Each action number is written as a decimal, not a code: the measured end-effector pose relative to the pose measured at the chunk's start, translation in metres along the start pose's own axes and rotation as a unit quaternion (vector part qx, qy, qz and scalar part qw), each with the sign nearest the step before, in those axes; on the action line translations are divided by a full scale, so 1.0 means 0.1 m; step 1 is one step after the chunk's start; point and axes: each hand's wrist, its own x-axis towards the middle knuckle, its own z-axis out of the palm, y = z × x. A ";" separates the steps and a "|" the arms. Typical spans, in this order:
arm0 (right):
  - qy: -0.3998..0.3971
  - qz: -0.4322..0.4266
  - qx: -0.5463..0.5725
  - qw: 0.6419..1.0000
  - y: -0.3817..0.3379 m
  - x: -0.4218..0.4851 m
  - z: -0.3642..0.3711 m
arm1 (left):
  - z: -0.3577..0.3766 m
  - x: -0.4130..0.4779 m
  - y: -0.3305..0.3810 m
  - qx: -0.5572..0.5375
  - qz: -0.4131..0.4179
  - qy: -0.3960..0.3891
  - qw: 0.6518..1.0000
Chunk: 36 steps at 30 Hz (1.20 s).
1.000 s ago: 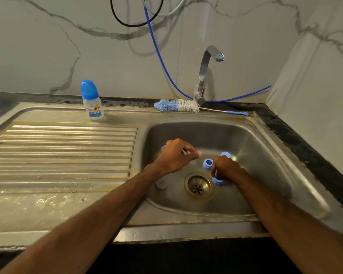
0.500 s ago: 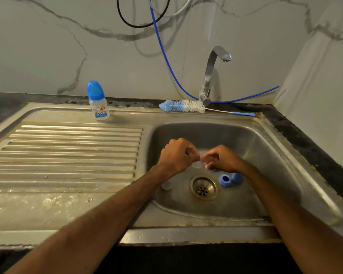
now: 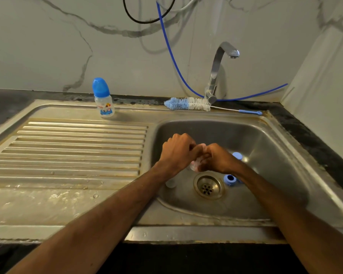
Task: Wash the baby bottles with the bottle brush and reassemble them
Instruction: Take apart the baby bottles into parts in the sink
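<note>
Over the sink (image 3: 265, 139) bowl, just at 12 o'clock of the drain (image 3: 208, 186): holding a small clear part (image 3: 196, 162) between both hands. Curled round it from 9 o'clock with the left grip (image 3: 176, 153); pinching it from 3 o'clock with the right grip (image 3: 220, 159), both closed firmly, knuckles up. Probably a teat, but too hidden to say for sure. Seems to be rubbing or fitting that part by hand, judging from the pose.

To do this well: keep low over the bowl, to lose the clear part at worst into the sink and not onto the bench (image 3: 309, 139). Work with fingertips rather than palms, turning a little at a time; expect slipperiness when wet. Mind the drain close by, at 6 o'clock of the hands. Reach for the bottle brush (image 3: 188, 103), lying along the back rim at 12 o'clock below the tap (image 3: 215, 72), for any inside surface. Leave the blue ring (image 3: 229, 179) at 3 o'clock of the drain and the second blue piece (image 3: 237, 155) at 1 o'clock within reach for reassembly. Ignore for now the capped bottle (image 3: 103, 99), upright at 10 o'clock on the back edge of the drainer (image 3: 77, 147), well apart.
</note>
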 end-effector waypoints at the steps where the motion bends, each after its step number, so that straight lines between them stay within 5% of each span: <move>1: 0.001 0.019 -0.020 1.000 0.04 0.02 0.06 | -0.01 -0.01 0.01 0.001 -0.004 0.005 1.000; 9: 0.002 0.016 -0.258 0.966 0.13 0.19 0.40 | 0.01 0.02 -0.02 0.009 -0.032 0.043 0.999; 18: -0.066 0.028 -0.235 0.969 0.23 0.27 0.67 | 0.00 0.02 -0.02 0.014 -0.045 0.042 0.998; 33: -0.028 0.044 -0.314 0.948 0.05 0.14 0.50 | -0.05 0.03 -0.01 0.022 -0.036 0.081 0.996; 36: 0.039 0.042 -0.339 0.939 -0.21 0.01 0.48 | -0.09 0.02 0.01 0.020 -0.030 0.080 0.996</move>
